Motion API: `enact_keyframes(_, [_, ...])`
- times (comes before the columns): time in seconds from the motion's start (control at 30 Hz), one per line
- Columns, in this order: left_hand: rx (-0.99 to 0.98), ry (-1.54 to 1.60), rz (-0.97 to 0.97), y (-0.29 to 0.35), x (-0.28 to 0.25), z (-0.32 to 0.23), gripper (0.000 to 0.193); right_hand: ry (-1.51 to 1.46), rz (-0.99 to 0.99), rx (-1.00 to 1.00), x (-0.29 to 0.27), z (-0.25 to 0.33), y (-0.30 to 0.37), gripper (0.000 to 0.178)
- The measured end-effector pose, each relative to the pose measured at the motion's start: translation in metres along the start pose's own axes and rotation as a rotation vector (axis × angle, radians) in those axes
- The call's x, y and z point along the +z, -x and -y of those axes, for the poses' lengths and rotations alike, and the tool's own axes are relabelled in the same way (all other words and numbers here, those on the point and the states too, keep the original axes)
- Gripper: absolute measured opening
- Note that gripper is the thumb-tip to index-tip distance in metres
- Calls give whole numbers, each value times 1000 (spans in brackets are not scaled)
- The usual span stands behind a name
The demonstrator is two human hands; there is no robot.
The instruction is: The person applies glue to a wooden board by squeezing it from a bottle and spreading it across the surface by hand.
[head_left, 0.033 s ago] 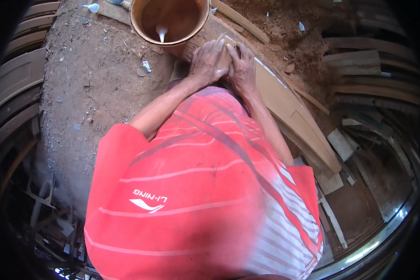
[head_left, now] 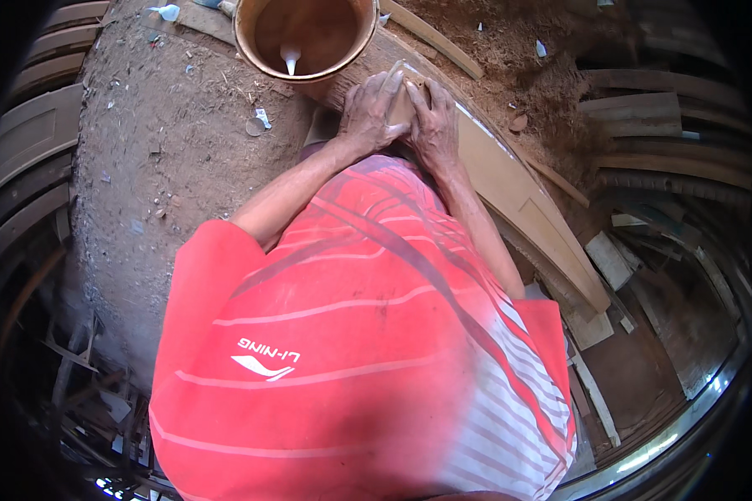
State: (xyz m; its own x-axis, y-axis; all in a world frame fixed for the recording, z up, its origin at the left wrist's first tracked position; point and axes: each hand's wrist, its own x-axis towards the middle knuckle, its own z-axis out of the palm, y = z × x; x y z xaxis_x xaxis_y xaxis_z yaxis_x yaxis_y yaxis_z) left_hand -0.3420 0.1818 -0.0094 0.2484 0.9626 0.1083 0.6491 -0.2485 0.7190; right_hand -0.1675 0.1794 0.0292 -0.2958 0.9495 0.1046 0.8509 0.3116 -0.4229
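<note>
A long tan wooden panel (head_left: pixel 526 200) slants from under my hands down to the right, with a whitish line along part of its far edge. My left hand (head_left: pixel 369 115) rests on its upper end, fingers closed together and curled over the wood, thumb pointing to the right. Close beside it, my right hand (head_left: pixel 436 125) bends its fingers over the same end, fingertips near the far edge. A strip of tan wood shows between the two hands. Their undersides are hidden, so I cannot make out whether something smaller lies beneath the palms.
A round brown-stained bucket (head_left: pixel 241 37) stands just beyond my hands, a white-tipped nozzle (head_left: pixel 290 58) inside it. Wooden pieces (head_left: pixel 635 113) lie stacked at right, and curved-looking boards (head_left: pixel 38 134) line the left. The dirt floor (head_left: pixel 167 159) holds scraps, including a white nozzle-shaped piece (head_left: pixel 167 12).
</note>
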Motion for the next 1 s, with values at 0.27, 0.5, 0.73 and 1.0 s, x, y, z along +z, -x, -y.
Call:
enact_keyframes(0.27, [7, -34, 44, 0, -2, 1, 96, 64, 25, 36, 8, -1, -3, 57])
enact_keyframes(0.5, [14, -30, 88, -4, -5, 0, 96, 9, 50, 58, -6, 6, -6, 71])
enact_keyframes(0.73, [35, 13, 49, -6, -2, 1, 99, 155, 89, 24, 2, 2, 2, 74])
enact_keyframes(1.0, [8, 12, 126, -4, -8, 1, 101, 58, 104, 58, -2, -2, 19, 78])
